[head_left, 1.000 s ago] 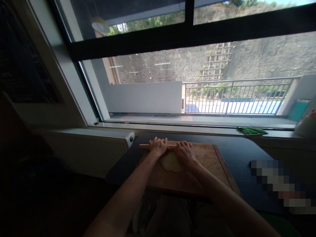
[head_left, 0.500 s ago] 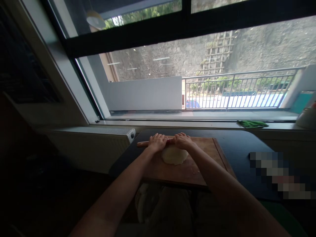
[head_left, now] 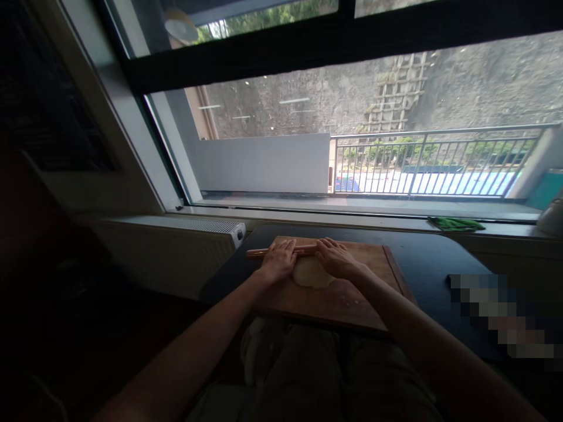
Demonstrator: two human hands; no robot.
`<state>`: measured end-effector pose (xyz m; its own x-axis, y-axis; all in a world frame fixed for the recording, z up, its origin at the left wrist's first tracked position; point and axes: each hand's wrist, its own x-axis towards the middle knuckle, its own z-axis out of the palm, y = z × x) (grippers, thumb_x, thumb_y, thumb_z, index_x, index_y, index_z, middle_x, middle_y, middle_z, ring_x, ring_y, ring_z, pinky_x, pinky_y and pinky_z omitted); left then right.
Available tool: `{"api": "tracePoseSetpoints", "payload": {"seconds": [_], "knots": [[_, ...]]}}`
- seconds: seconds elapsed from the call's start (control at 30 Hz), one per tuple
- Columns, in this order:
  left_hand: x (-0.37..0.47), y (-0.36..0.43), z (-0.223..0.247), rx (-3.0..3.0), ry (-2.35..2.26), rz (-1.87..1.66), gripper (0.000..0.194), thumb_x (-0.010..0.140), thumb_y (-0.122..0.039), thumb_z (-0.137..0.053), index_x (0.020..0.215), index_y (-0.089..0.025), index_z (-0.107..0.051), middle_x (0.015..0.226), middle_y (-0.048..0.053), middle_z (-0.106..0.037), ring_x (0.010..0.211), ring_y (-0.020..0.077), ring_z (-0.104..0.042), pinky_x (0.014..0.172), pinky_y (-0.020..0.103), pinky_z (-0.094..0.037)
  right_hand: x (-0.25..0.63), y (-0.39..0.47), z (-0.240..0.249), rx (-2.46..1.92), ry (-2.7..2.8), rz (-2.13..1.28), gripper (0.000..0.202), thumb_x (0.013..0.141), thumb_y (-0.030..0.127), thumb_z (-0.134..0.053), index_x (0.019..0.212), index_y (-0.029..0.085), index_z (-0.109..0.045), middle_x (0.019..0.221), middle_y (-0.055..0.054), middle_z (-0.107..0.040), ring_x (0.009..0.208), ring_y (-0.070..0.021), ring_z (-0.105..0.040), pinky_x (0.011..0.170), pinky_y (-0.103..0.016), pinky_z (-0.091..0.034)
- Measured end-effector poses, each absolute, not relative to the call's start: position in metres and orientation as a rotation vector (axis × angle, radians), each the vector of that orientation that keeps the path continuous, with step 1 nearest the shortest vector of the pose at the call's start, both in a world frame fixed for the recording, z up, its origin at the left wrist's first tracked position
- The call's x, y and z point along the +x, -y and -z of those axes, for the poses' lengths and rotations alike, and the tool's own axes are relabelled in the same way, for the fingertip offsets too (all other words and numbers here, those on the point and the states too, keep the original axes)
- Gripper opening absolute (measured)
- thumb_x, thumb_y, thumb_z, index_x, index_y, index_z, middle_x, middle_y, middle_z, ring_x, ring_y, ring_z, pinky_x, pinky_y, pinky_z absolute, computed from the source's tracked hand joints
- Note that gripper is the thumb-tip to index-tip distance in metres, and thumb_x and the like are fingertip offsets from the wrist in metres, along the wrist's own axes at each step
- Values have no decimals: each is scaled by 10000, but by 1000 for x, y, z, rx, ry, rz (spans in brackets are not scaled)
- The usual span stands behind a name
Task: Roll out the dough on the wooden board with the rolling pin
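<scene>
A wooden rolling pin (head_left: 305, 251) lies crosswise near the far side of a wooden board (head_left: 360, 299). My left hand (head_left: 280, 259) is closed over the pin left of its middle, and the pin's left end sticks out past it. Farther right, my right hand (head_left: 336, 258) is over the pin too, hiding its right end. Both sets of fingers point away from me across the pin. Flattened pale dough (head_left: 311, 274), roundish with an uneven near edge, is on the board just on my side of the pin, partly hidden by my right hand.
Under the board is a dark table (head_left: 422, 258) against the window sill. A radiator (head_left: 176, 240) stands left of it. A green cloth (head_left: 456, 224) lies on the sill at right. On the table's right side, a blurred-out item (head_left: 497, 313) cannot be made out.
My hands have slid forward over the rolling pin, with the fingers straighter than before. Less dough shows beside my right hand. The whole view has shifted slightly.
</scene>
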<state>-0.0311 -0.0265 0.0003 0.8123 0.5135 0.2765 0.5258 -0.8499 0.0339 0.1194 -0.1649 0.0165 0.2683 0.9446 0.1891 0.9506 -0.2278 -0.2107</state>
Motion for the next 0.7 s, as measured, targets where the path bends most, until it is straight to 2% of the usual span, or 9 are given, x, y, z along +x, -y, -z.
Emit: {"api": "tracePoseSetpoints", "payload": {"seconds": [0.1, 0.2, 0.33, 0.47, 0.57, 0.7], "knots": [[-3, 9, -10, -2951, 1035, 347, 516, 929, -452, -240, 1333, -190, -424, 1386, 98, -444, 1291, 246, -352, 1055, 449, -226, 134, 134, -20, -2330, 1678, 4, 471, 946, 355, -238, 1329, 136, -403, 1410, -126, -389, 1333, -246, -251, 1004, -404, -270], [23, -6, -17, -2924, 1120, 369, 499, 925, -477, -218, 1191, -214, -548, 1270, 112, -556, 1220, 292, -433, 997, 543, -268, 145, 116, -24, -2363, 1655, 19, 451, 950, 328, -235, 1267, 120, -479, 1320, -140, -492, 1278, -238, -352, 992, -386, -281], [29, -7, -14, -2924, 1103, 427, 441, 936, -432, -227, 1071, -241, -601, 1194, 78, -607, 1184, 265, -466, 1017, 550, -233, 142, 129, -20, -2341, 1686, 66, 443, 956, 326, -234, 1279, 132, -467, 1271, -127, -539, 1201, -209, -440, 969, -355, -303], [-8, 9, 0, -2931, 897, 545, 425, 943, -410, -243, 1216, -239, -522, 1290, 57, -539, 1230, 216, -417, 1081, 442, -180, 124, 172, -11, -2217, 1774, 157, 453, 952, 352, -254, 1365, 196, -357, 1402, -68, -410, 1271, -188, -351, 1018, -334, -252], [-37, 19, 4, -2917, 720, 603, 458, 943, -400, -252, 1328, -220, -425, 1369, 55, -463, 1281, 205, -357, 1091, 375, -176, 117, 192, -10, -2151, 1821, 226, 469, 951, 343, -248, 1379, 170, -336, 1452, -75, -332, 1329, -192, -253, 1055, -337, -196], [-31, 12, -4, -2964, 842, 417, 478, 945, -394, -228, 1357, -213, -388, 1395, 61, -435, 1287, 212, -351, 1084, 422, -179, 125, 174, -17, -2273, 1745, 97, 460, 954, 352, -230, 1348, 164, -375, 1414, -103, -387, 1283, -209, -340, 1021, -352, -243]]}}
